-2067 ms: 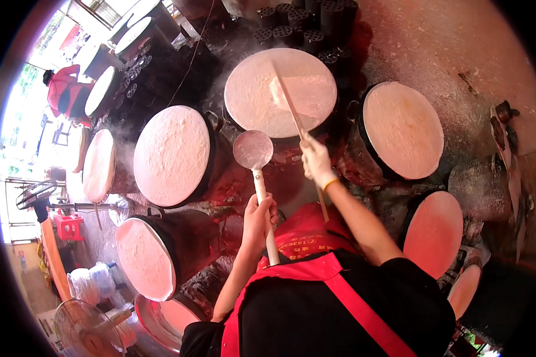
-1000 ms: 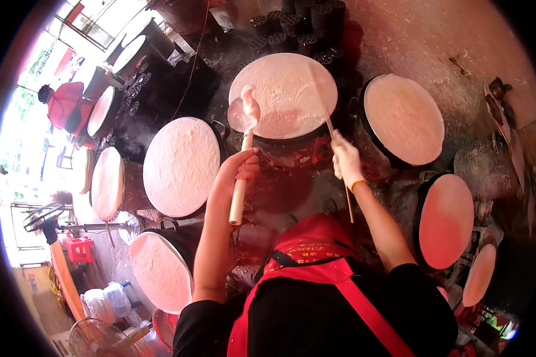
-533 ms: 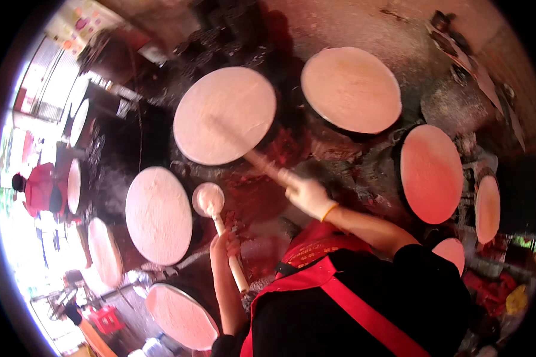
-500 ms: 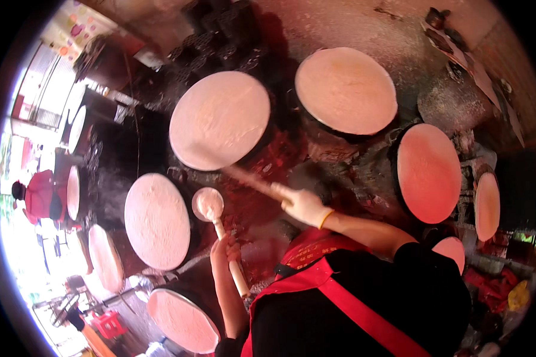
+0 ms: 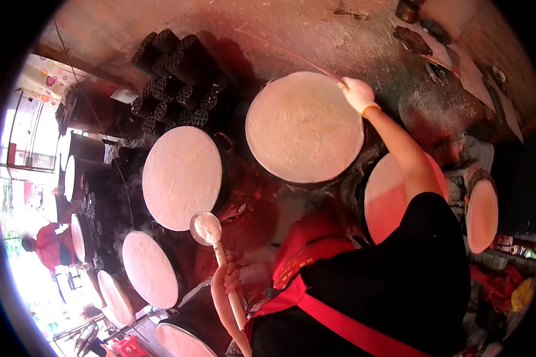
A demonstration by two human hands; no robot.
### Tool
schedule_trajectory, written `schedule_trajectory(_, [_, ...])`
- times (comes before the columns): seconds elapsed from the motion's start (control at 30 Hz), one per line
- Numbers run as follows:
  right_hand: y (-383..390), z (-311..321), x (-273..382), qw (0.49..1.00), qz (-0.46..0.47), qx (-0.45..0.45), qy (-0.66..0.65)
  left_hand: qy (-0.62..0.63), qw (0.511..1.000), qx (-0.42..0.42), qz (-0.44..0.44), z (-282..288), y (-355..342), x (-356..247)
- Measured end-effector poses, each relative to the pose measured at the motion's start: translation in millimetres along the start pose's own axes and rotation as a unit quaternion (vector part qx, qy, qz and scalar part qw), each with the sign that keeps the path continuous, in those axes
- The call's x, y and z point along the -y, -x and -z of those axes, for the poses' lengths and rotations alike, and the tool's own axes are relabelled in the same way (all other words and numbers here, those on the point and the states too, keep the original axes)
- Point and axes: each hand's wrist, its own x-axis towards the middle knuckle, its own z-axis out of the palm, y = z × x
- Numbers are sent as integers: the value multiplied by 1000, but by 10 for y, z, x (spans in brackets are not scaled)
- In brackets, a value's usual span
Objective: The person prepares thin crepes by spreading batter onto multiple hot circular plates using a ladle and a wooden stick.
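The person's black-sleeved right arm covers much of one round griddle [image 5: 393, 202]. The lowest griddle [image 5: 181, 344] is cut off by the picture's bottom edge. The ladle [image 5: 207, 228] handle's lower end hides behind the left hand [image 5: 227, 278]. A distant person in red [image 5: 52, 245] is blurred.

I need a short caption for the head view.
Left hand holds a ladle; right hand holds a thin stick.

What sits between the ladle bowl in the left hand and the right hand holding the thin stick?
In the head view, between the ladle and the right hand lies the large round batter-coated griddle.
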Motion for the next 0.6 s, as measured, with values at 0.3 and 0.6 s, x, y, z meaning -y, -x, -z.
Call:
schedule_trajectory(0.3, [-723, -354, -100, 988, -75, 82, -104, -42, 998, -38, -17, -214, -157, 167])
schedule_trajectory(0.6, [91, 715, 609, 985, 105, -56, -127, -251, 967, -45, 8, -221, -398, -66])
